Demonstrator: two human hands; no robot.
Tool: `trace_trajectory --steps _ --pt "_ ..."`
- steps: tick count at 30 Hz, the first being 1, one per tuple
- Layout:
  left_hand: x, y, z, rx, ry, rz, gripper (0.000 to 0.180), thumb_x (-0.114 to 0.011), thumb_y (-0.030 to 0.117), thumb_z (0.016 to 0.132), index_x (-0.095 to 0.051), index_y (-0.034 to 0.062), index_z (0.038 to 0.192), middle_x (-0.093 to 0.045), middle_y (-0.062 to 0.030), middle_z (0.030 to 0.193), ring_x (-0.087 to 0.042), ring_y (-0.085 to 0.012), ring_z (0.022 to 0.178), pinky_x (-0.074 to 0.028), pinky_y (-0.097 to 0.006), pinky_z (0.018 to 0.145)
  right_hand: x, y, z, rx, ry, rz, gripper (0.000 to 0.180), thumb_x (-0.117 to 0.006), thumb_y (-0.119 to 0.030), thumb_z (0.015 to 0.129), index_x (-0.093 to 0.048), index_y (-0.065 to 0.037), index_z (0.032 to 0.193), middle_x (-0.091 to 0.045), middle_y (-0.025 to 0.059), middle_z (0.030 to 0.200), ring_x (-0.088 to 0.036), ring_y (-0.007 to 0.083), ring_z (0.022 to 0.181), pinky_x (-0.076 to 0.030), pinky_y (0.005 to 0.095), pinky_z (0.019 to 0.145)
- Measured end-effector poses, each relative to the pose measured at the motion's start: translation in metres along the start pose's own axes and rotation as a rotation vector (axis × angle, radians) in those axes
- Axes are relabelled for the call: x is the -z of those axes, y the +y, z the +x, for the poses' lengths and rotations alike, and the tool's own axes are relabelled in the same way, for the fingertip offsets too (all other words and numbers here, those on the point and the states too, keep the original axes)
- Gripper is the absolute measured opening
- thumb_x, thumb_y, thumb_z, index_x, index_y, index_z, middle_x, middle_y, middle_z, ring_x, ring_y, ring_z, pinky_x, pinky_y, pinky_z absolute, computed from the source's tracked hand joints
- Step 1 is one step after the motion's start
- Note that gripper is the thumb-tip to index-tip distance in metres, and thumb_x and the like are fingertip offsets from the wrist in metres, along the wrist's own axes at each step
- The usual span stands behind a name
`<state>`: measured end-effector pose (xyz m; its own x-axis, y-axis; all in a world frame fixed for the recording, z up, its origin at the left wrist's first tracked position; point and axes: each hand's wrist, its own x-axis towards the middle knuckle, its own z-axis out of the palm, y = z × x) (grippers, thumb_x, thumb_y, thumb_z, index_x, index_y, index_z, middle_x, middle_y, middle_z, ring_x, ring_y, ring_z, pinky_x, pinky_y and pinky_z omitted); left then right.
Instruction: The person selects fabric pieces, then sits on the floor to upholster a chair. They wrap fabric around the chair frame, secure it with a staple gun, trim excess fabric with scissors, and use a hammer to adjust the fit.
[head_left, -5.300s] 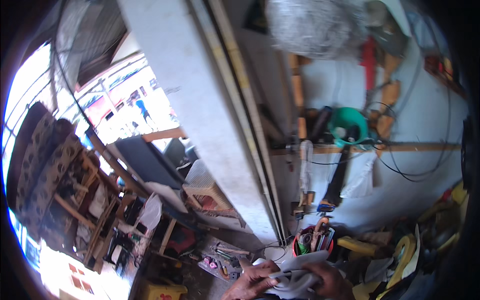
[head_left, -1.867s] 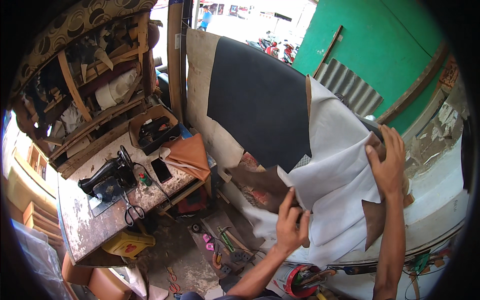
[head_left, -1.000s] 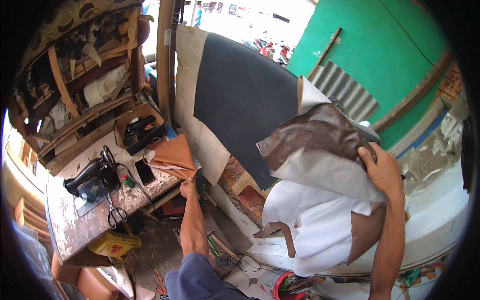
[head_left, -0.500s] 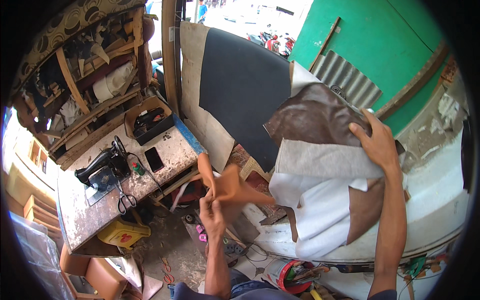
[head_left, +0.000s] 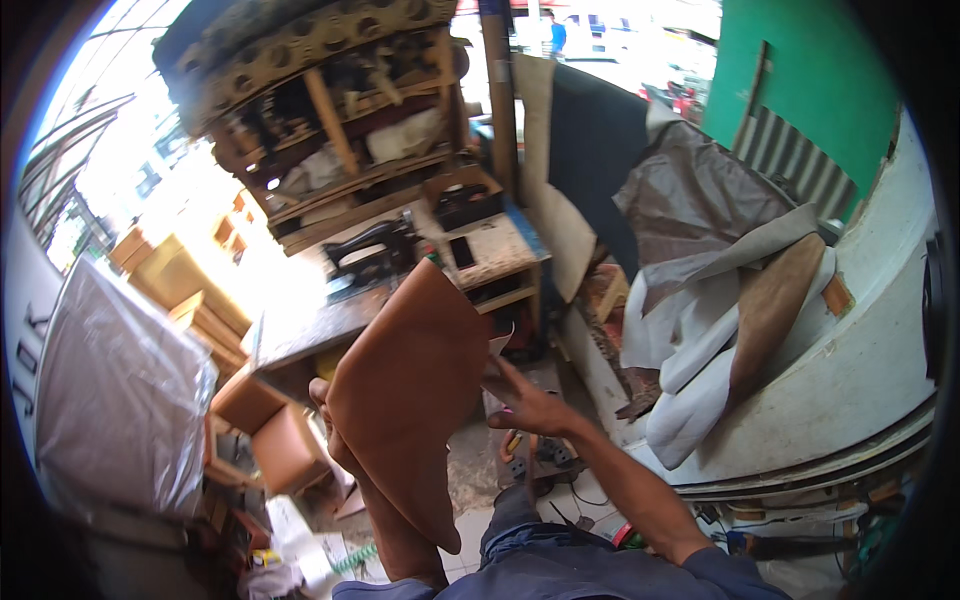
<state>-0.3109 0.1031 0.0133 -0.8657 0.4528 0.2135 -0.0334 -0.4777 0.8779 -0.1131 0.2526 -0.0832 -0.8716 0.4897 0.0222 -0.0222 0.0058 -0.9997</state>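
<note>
Sheeting of wrinkled, see-through plastic (head_left: pixel 120 390) fills the far left, its right edge near a low seat with orange-brown padded panels (head_left: pixel 288 445). Right of that seat, the left hand (head_left: pixel 332 425) has its fingers curled around the left edge of a smooth orange-brown leather sheet (head_left: pixel 410 380), most of the palm hidden behind it. The sheet is held up before the body, its pointed top corner overlapping, in view, a worn, pale-topped wooden table (head_left: pixel 300 330) with a black metal sewing machine (head_left: pixel 370 248); its lower corner hangs across the left forearm (head_left: pixel 400 545). Past its upper right edge, a flat black phone (head_left: pixel 462 252) lies on the tabletop, near the table's blue edge strip (head_left: pixel 525 230). At the sheet's right edge is the right hand (head_left: pixel 530 405), thumb and fingers apart; whether its fingertips touch the leather I cannot tell. A gap with room to move separates this hand from draped brown leather with a pale backing (head_left: pixel 700 190), whose folds hang loosely in front of a curved white wall (head_left: pixel 860 370) at far right.
</note>
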Motion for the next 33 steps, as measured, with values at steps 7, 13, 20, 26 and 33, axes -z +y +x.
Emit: trace_trajectory --steps 7,13,20,26,33 --pt "0.121 0.078 -0.045 -0.096 0.151 0.028 0.009 -0.053 0.016 0.105 -0.048 0.0087 0.102 -0.050 0.0042 0.083 -0.047 -0.0042 0.073 -0.039 -0.019 0.063 -0.127 0.016 -0.010 -0.092 -0.336 0.244 0.065 -0.075 -0.028 0.093 -0.047 -0.002 0.146 -0.060 0.0095 0.133 -0.054 0.0177 0.122 -0.041 0.0339 0.105" --pt "0.212 0.090 -0.088 -0.200 0.246 0.751 0.022 -0.057 0.015 0.104 -0.052 0.0044 0.123 -0.059 -0.0043 0.109 -0.057 -0.0142 0.099 -0.045 -0.027 0.088 -0.131 -0.011 -0.007 -0.020 0.062 0.301 0.024 -0.067 -0.023 0.100 -0.069 -0.002 0.110 -0.070 0.0016 0.095 -0.060 0.0059 0.081 -0.051 0.0243 0.072" --pt "0.168 0.002 -0.213 0.259 -0.461 0.434 0.121 -0.087 0.029 0.080 0.002 0.0047 0.159 -0.015 -0.0216 0.163 -0.023 -0.0370 0.151 -0.029 -0.047 0.120 -0.210 0.037 -0.008 -0.036 0.037 -0.056 0.023 -0.064 -0.023 0.102 -0.064 -0.001 0.095 -0.068 0.0040 0.086 -0.060 0.0077 0.077 -0.051 0.0261 0.069" --pt "0.266 -0.001 -0.176 0.399 -0.225 0.435 0.092 -0.077 0.008 0.088 -0.014 0.0051 0.154 -0.044 -0.0303 0.144 -0.053 -0.0396 0.130 -0.048 -0.041 0.103 -0.328 0.088 -0.005 -0.178 0.071 0.129 0.018 -0.063 -0.020 0.101 -0.060 -0.002 0.101 -0.066 0.0063 0.090 -0.061 0.0105 0.086 -0.052 0.0296 0.080" --pt "0.368 0.077 -0.047 0.022 -0.188 0.967 0.033 -0.053 -0.004 0.094 -0.067 0.0022 0.124 -0.074 -0.0222 0.108 -0.074 -0.0300 0.101 -0.055 -0.037 0.085 -0.367 0.056 0.053 0.117 0.246 -0.362 0.053 -0.076 -0.028 0.090 -0.058 -0.006 0.134 -0.070 0.0091 0.103 -0.066 0.0192 0.103 -0.047 0.0372 0.100"
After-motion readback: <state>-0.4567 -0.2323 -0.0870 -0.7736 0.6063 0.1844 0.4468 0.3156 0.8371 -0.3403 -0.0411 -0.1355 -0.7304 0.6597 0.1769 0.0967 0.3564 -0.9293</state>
